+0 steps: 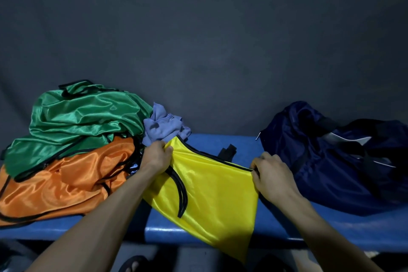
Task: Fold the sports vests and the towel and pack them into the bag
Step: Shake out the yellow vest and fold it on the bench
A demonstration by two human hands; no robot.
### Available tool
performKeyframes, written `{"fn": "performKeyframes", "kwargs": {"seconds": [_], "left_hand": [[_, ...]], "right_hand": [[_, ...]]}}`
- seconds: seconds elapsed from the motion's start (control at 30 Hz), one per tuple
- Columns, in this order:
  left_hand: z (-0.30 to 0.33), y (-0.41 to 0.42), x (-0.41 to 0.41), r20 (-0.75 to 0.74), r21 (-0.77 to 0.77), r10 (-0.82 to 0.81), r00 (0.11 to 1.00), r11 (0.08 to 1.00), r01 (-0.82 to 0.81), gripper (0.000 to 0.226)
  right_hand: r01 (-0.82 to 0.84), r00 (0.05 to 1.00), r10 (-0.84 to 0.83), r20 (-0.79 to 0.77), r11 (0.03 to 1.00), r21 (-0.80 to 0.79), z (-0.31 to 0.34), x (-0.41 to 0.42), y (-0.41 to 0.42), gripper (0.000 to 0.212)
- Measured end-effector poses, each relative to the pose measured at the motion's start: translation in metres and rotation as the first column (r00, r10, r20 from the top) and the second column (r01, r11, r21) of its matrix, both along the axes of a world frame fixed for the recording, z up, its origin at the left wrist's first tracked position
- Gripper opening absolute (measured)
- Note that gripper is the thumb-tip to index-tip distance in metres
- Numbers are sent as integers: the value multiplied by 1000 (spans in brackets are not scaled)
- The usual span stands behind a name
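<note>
A yellow sports vest (pixel 209 190) with black trim is stretched over the middle of the blue bench (pixel 320 227), its lower part hanging over the front edge. My left hand (pixel 155 157) grips its upper left corner. My right hand (pixel 272 174) pinches its upper right edge. To the left lies a heap of green vests (pixel 81 119) on top of orange vests (pixel 64 183). A crumpled pale blue towel (pixel 163 126) sits behind my left hand. The dark navy bag (pixel 335 159) slumps at the right end of the bench.
A dark grey cloth backdrop (pixel 198 40) hangs behind the bench. A sandalled foot (pixel 132 264) shows on the floor below the bench's front edge. A strip of bare bench lies between the yellow vest and the bag.
</note>
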State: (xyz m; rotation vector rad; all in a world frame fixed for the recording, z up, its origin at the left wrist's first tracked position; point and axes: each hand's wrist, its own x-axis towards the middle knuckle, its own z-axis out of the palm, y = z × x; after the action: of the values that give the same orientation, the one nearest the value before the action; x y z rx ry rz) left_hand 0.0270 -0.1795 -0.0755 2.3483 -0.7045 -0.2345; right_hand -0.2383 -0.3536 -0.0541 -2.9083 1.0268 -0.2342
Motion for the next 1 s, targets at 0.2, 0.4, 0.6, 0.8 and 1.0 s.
{"fn": "performKeyframes", "kwargs": {"seconds": [0.2,0.4,0.6,0.8,1.0], "left_hand": [[-2,1,-1,-34,-13,9,999,1000,-10,29],[-2,3,2,-131,-48,34,991,998,-41,37],[4,3,0,-194,-70,55,979,995,-70,48],[8,4,1,-257,-54,70,964,995,-87,54],[12,4,-4,-267,-67,88,960,992,-110,48]], "right_hand": [[105,994,-106,36,994,29,-6,4,8,30],[162,948,-226,225,949,269,-15,4,6,36],[167,937,-262,231,916,365,-18,12,5,38],[134,986,-149,68,973,186,-18,18,-1,30],[66,992,-72,106,996,56,-17,19,2,27]]}}
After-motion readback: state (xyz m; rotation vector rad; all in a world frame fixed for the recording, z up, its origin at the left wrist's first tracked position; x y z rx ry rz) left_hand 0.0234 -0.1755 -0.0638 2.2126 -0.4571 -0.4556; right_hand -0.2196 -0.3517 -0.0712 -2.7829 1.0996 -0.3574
